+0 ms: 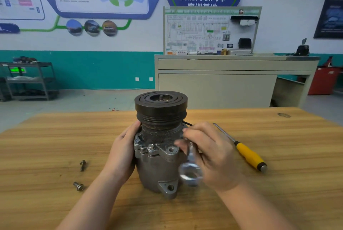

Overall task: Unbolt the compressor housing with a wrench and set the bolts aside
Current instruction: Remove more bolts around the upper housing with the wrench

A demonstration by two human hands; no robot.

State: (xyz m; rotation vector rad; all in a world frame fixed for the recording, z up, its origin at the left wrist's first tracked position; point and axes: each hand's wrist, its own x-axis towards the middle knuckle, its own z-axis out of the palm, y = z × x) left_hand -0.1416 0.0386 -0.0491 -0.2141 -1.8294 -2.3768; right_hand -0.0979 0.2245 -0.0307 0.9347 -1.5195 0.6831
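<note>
Right hand (209,155) grips wrench (191,164), touching compressor (157,164).

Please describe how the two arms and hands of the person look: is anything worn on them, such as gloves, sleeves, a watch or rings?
Both forearms enter from the bottom edge and are bare as far as the picture shows. The left hand and the right hand wear no gloves. No sleeve, watch or bracelet appears. I see no rings, though the right hand's fingers are blurred.
</note>
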